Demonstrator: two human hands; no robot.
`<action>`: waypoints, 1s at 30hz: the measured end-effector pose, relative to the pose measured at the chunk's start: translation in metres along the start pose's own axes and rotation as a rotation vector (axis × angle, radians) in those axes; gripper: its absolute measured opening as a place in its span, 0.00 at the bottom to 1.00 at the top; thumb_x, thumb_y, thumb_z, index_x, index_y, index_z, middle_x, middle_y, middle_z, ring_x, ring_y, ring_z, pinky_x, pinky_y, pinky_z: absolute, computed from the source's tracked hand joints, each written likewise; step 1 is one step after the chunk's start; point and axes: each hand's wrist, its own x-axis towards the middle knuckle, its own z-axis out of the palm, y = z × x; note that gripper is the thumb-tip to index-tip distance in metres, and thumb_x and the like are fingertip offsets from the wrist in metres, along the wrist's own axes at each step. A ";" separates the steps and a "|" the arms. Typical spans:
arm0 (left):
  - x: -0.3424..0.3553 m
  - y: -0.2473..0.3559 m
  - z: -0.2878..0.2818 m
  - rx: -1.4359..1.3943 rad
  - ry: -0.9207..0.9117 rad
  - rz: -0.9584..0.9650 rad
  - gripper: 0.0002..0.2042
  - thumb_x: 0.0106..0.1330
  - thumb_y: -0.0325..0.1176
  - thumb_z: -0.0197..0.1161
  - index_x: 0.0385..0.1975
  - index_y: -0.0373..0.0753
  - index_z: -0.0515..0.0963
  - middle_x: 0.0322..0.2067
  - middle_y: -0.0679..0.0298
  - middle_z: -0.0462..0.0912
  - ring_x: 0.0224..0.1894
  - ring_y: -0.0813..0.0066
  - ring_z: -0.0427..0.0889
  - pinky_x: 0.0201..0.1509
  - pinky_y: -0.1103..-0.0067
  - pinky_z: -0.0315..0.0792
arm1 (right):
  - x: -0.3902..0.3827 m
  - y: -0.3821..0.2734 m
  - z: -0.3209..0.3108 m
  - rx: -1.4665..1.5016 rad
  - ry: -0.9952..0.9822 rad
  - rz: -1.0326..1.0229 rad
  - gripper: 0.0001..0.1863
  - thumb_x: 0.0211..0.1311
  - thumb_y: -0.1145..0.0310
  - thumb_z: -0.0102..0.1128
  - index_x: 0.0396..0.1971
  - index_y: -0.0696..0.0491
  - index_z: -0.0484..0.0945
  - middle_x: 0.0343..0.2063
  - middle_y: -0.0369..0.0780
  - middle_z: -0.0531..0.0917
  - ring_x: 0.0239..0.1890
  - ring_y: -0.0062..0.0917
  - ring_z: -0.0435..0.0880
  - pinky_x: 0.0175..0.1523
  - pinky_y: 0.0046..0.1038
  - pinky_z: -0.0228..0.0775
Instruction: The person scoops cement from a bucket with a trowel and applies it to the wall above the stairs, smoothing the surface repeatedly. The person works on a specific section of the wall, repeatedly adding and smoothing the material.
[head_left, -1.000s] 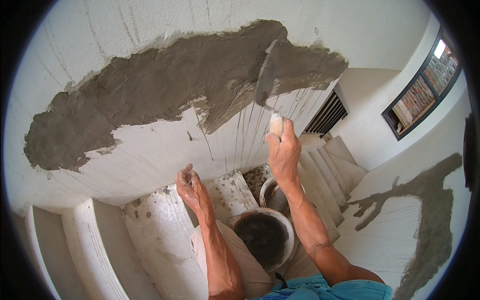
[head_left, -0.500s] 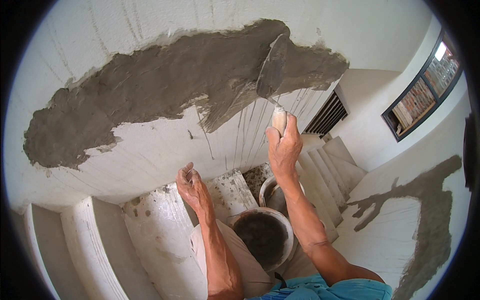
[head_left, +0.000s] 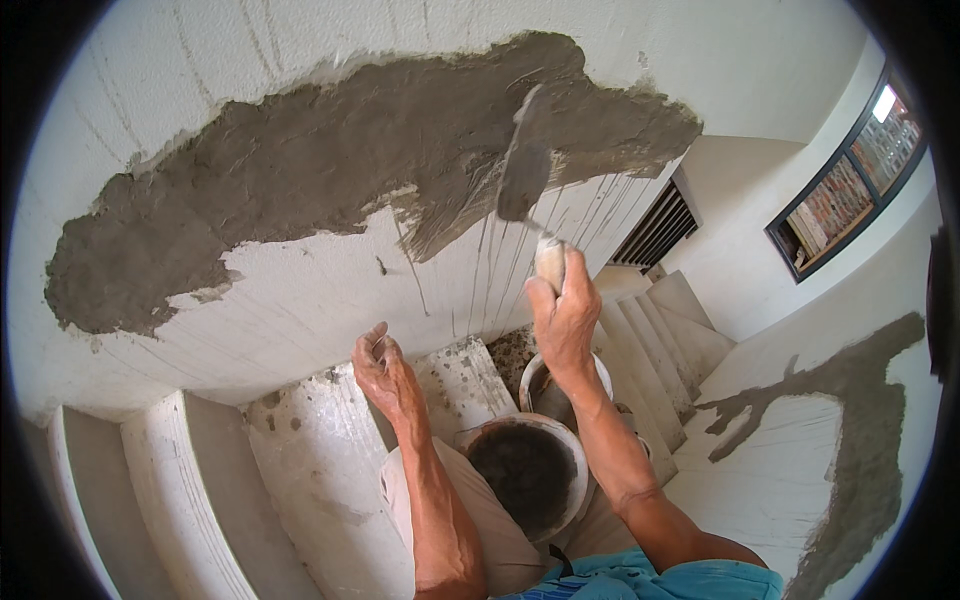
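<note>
My right hand (head_left: 568, 325) is closed around the pale wooden handle of a trowel (head_left: 527, 175), whose long grey blade points up the wall. The blade is over the right part of a wide patch of wet grey mortar (head_left: 330, 150) on the white wall (head_left: 330, 290); whether it touches the mortar I cannot tell. My left hand (head_left: 388, 375) hovers lower, above the steps, its fingers curled in with nothing visible in them. A round bucket (head_left: 578, 478) with dark grey mix inside stands by my legs, below and between my hands.
Behind the mortar bucket is a second bucket (head_left: 528, 380), partly hidden by my right forearm. Splattered steps (head_left: 290, 440) run down at left, with more stairs (head_left: 640, 350) at right. A dark-framed window (head_left: 830, 215) and another mortar patch (head_left: 865, 430) lie to the right.
My right hand has drawn the trowel slightly down and to the left, and the blade has shifted the same way. My left hand stays nearly in place.
</note>
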 end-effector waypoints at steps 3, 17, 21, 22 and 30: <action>-0.001 0.007 0.000 0.018 -0.012 0.000 0.13 0.69 0.30 0.54 0.48 0.32 0.79 0.49 0.50 0.79 0.47 0.60 0.80 0.52 0.66 0.75 | 0.016 0.006 -0.004 -0.010 -0.022 0.055 0.21 0.54 0.76 0.60 0.49 0.66 0.72 0.32 0.52 0.80 0.33 0.49 0.84 0.37 0.41 0.75; -0.001 0.006 -0.001 0.029 -0.010 0.022 0.12 0.68 0.28 0.54 0.47 0.31 0.78 0.48 0.51 0.80 0.46 0.61 0.80 0.52 0.66 0.74 | 0.003 0.005 -0.013 0.154 -0.067 0.029 0.16 0.53 0.75 0.61 0.43 0.63 0.75 0.26 0.48 0.80 0.27 0.38 0.82 0.33 0.35 0.74; -0.001 0.008 0.001 0.035 -0.007 0.011 0.12 0.68 0.28 0.54 0.47 0.32 0.79 0.48 0.51 0.80 0.47 0.60 0.80 0.53 0.66 0.74 | 0.023 0.024 -0.014 0.168 0.033 0.090 0.11 0.56 0.75 0.58 0.39 0.62 0.73 0.20 0.44 0.74 0.20 0.29 0.73 0.28 0.32 0.68; -0.001 0.007 0.001 0.034 -0.008 0.010 0.12 0.68 0.28 0.54 0.47 0.32 0.79 0.48 0.51 0.80 0.47 0.60 0.80 0.53 0.66 0.75 | 0.026 0.028 -0.013 0.165 0.063 0.066 0.10 0.56 0.75 0.57 0.38 0.62 0.73 0.19 0.44 0.73 0.20 0.27 0.71 0.27 0.32 0.67; -0.001 0.002 0.001 0.022 -0.017 0.018 0.13 0.69 0.30 0.54 0.47 0.32 0.79 0.48 0.50 0.80 0.47 0.59 0.81 0.53 0.65 0.75 | 0.015 0.017 -0.010 0.020 -0.047 -0.086 0.18 0.53 0.77 0.60 0.46 0.65 0.75 0.31 0.52 0.81 0.31 0.43 0.84 0.36 0.39 0.74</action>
